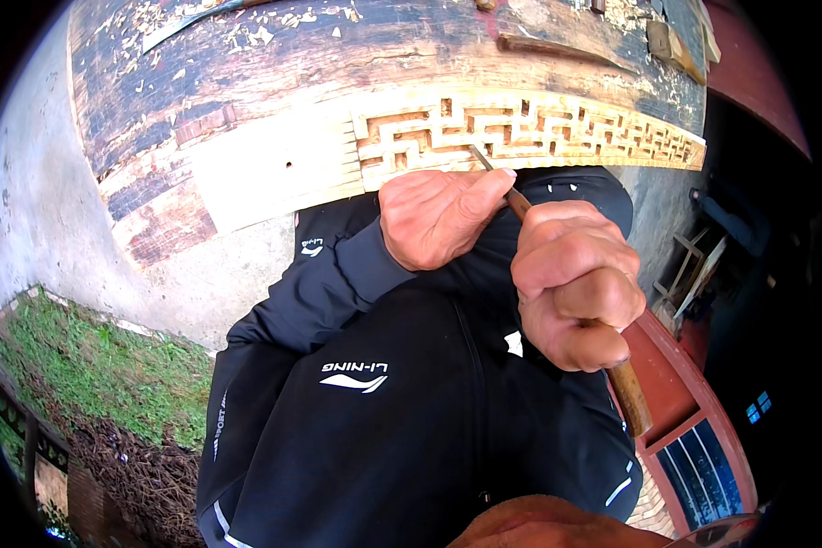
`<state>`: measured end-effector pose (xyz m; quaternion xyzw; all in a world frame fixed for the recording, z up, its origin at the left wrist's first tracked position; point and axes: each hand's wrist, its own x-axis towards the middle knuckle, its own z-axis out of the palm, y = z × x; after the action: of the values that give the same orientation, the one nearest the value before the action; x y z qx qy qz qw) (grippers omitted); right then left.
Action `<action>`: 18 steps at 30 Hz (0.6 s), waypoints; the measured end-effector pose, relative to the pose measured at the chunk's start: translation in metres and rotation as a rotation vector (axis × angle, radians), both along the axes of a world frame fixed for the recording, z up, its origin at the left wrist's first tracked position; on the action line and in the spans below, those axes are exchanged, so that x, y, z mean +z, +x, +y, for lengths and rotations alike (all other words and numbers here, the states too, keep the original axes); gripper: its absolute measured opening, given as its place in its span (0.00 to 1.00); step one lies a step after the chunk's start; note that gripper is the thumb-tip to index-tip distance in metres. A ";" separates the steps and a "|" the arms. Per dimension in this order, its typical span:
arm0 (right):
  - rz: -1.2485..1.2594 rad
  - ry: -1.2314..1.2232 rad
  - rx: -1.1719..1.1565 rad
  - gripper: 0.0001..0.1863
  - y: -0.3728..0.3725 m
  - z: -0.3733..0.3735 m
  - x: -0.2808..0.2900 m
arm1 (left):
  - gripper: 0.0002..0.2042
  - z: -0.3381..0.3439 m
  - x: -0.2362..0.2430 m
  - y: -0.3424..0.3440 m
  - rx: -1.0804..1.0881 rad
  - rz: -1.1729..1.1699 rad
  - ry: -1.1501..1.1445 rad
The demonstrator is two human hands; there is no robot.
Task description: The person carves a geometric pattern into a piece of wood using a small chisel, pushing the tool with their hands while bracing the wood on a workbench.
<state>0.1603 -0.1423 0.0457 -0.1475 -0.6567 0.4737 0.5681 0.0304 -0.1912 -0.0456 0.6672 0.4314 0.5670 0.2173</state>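
Observation:
A long pale wooden strip (pixel 274 160), carved with an angular fretwork pattern (pixel 594 132) over its right part, lies along the near edge of a worn workbench (pixel 192 82). A chisel (pixel 632 397) with a long wooden handle slants up to the carving, its thin metal tip in the fretwork's lower part. My right hand (pixel 577 283) is closed in a fist round the handle. My left hand (pixel 437 217), at the strip's near edge, has its thumb pressed against the chisel near the blade, with its fingers curled and partly hidden.
The bench carries wood shavings, a wooden mallet (pixel 671 50) and a dark wooden slat (pixel 566 50). Grass (pixel 91 365) and a concrete floor (pixel 46 210) are at the left. A red wooden piece of furniture (pixel 667 384) and some leaning wood pieces (pixel 694 274) are at the right.

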 end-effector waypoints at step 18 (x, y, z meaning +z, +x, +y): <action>-0.235 -0.191 -0.167 0.32 -0.006 0.007 0.013 | 0.28 0.000 -0.001 0.004 0.042 0.022 -0.032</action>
<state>0.1539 -0.1353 0.0590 -0.3092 -0.6559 0.4644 0.5084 0.0344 -0.1916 -0.0466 0.6607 0.4565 0.5571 0.2113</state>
